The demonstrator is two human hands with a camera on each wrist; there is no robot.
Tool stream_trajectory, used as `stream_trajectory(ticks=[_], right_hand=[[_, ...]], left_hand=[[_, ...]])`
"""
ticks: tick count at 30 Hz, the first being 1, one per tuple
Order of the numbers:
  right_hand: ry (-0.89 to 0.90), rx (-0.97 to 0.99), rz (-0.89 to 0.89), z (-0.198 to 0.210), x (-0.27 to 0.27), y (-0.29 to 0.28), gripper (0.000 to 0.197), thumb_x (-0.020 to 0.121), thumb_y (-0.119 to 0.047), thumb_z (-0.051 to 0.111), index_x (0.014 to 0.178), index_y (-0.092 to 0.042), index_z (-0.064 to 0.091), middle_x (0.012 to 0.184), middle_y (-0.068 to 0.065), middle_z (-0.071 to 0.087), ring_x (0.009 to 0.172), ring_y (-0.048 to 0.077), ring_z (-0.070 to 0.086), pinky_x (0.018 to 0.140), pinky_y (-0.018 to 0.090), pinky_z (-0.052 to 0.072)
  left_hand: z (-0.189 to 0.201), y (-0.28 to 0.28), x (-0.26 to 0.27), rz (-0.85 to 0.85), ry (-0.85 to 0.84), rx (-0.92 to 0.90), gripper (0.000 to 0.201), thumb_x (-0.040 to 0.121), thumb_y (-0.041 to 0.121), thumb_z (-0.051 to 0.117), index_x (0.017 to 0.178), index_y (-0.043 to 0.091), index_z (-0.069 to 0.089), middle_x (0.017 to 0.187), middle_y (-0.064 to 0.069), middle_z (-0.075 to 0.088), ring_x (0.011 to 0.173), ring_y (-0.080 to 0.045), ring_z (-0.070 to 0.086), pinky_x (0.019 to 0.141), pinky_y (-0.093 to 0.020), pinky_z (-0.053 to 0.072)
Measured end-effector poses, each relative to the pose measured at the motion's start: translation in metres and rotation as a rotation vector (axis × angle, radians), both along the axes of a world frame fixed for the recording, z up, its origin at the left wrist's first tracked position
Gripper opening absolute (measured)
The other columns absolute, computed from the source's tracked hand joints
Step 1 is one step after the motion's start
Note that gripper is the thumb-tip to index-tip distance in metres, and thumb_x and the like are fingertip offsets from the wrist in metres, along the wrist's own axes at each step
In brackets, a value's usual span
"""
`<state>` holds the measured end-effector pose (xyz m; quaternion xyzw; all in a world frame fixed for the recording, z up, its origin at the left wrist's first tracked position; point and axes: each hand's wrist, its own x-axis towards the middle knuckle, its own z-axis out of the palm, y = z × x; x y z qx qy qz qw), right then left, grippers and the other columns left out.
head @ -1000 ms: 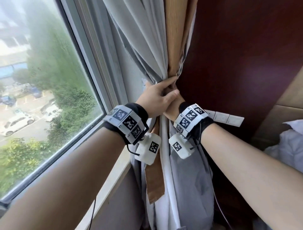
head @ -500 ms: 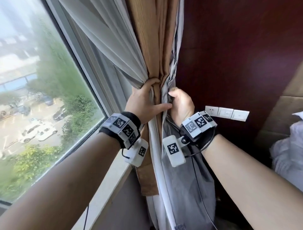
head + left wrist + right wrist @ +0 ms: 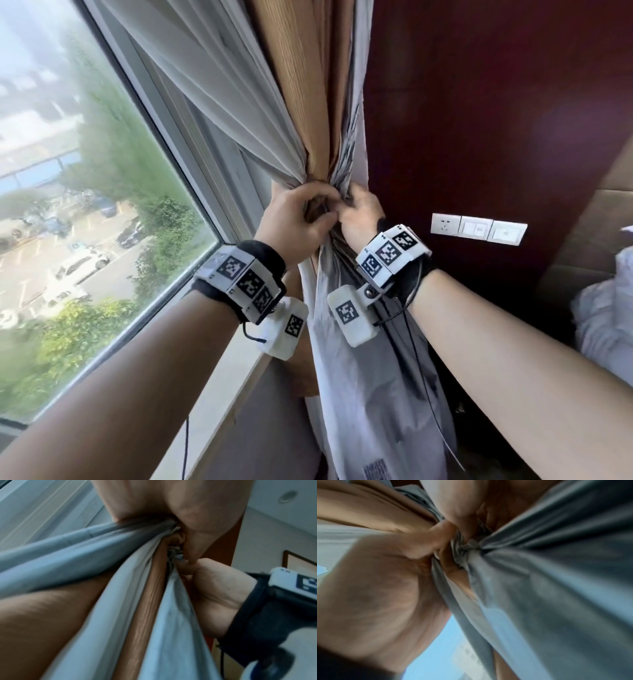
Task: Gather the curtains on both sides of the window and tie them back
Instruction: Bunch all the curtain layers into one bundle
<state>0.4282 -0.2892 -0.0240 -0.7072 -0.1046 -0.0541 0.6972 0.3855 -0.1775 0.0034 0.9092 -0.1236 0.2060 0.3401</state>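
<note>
Pinching the bunched waist of the grey-and-tan pleated fabric curtain, left hand and right hand meet knuckle to knuckle, just right of the grey window frame. Keep gather tight while tying; tie itself unseen.

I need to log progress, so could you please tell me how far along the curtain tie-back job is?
Done: the curtain on this side is gathered into a tight bunch beside the dark red wall panel. In hand: the left hand and right hand both grip the bunch at its pinched waist; no finished tie shows, and any band is hidden by the fingers. Left: securing this tie. The window's other side is out of view.
</note>
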Motion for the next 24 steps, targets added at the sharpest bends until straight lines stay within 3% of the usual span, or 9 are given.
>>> stream_trajectory(ticks=[4,5,7,12,15,17,19,22,24], right_hand=[[0.009,0.049,0.058,0.004,0.003,-0.001,0.021,0.093,-0.009,0.048,0.107,-0.009,0.063,0.09,-0.001,0.065,0.079,-0.002,0.061,0.07,0.003,0.043],[0.01,0.037,0.071,0.004,0.005,0.001,0.021,0.093,-0.011,0.048,0.108,-0.01,0.063,0.092,-0.002,0.065,0.083,0.002,0.061,0.072,0.004,0.043],[0.015,0.019,0.092,0.005,0.007,0.006,0.021,0.092,-0.017,0.05,0.108,-0.014,0.064,0.101,0.001,0.067,0.096,0.014,0.061,0.086,0.019,0.047],[0.133,0.19,0.125,0.001,0.014,0.001,0.02,0.088,-0.02,0.055,0.104,-0.014,0.066,0.086,0.0,0.065,0.085,0.02,0.061,0.097,0.047,0.045],[0.103,0.143,0.159,-0.003,0.018,0.003,0.016,0.075,-0.034,0.056,0.083,-0.035,0.07,0.082,-0.012,0.068,0.084,0.014,0.062,0.088,0.037,0.047],[0.107,0.143,0.18,0.005,0.013,0.003,0.016,0.075,-0.039,0.055,0.084,-0.036,0.068,0.077,-0.014,0.068,0.082,0.011,0.062,0.083,0.031,0.045],[0.143,0.151,0.228,0.011,0.012,0.002,0.025,0.076,-0.047,0.055,0.088,-0.029,0.068,0.084,-0.009,0.069,0.086,0.011,0.063,0.085,0.031,0.046],[0.217,0.139,0.33,0.018,0.011,-0.001,0.048,0.085,-0.051,0.049,0.119,-0.021,0.062,0.123,0.003,0.064,0.119,0.017,0.056,0.105,0.035,0.041],[0.221,0.108,0.286,0.025,0.008,-0.005,0.051,0.085,-0.051,0.048,0.12,-0.018,0.062,0.119,0.008,0.066,0.11,0.018,0.062,0.088,0.025,0.05]], left_hand=[[-0.003,0.003,0.005,0.13,-0.018,0.034,0.021,0.071,0.026,0.071,0.086,0.034,0.059,0.099,0.001,0.064,0.09,-0.018,0.059,0.078,-0.026,0.048],[-0.004,0.0,0.006,0.189,-0.039,0.019,0.019,0.069,0.025,0.072,0.082,0.032,0.058,0.094,0.001,0.064,0.085,-0.017,0.058,0.073,-0.025,0.047],[-0.007,-0.004,0.011,0.319,-0.059,-0.056,0.015,0.068,0.02,0.066,0.072,0.03,0.055,0.09,-0.002,0.063,0.077,-0.018,0.057,0.064,-0.02,0.043],[-0.01,0.015,0.032,0.365,-0.096,-0.202,0.034,0.062,0.005,0.05,0.053,0.039,0.049,0.092,-0.011,0.063,0.071,-0.017,0.055,0.058,-0.006,0.036],[-0.005,0.016,0.029,0.294,-0.076,-0.178,0.03,0.065,0.003,0.054,0.063,0.032,0.054,0.085,-0.006,0.064,0.077,-0.019,0.058,0.068,-0.024,0.048],[-0.001,0.014,0.021,0.186,-0.008,-0.127,0.014,0.067,0.02,0.067,0.075,0.026,0.057,0.086,-0.003,0.064,0.079,-0.018,0.058,0.072,-0.03,0.051],[0.002,0.014,0.017,0.111,0.043,-0.029,0.036,0.063,0.04,0.077,0.085,0.021,0.056,0.088,-0.002,0.063,0.08,-0.018,0.057,0.071,-0.028,0.047],[0.002,0.013,0.022,0.155,-0.022,0.077,0.04,0.062,0.04,0.081,0.081,0.021,0.052,0.087,-0.004,0.059,0.076,-0.021,0.052,0.059,-0.017,0.039],[-0.001,0.012,0.025,0.223,-0.057,0.063,0.033,0.064,0.03,0.079,0.073,0.027,0.047,0.077,0.002,0.055,0.069,-0.017,0.048,0.055,-0.012,0.03]])
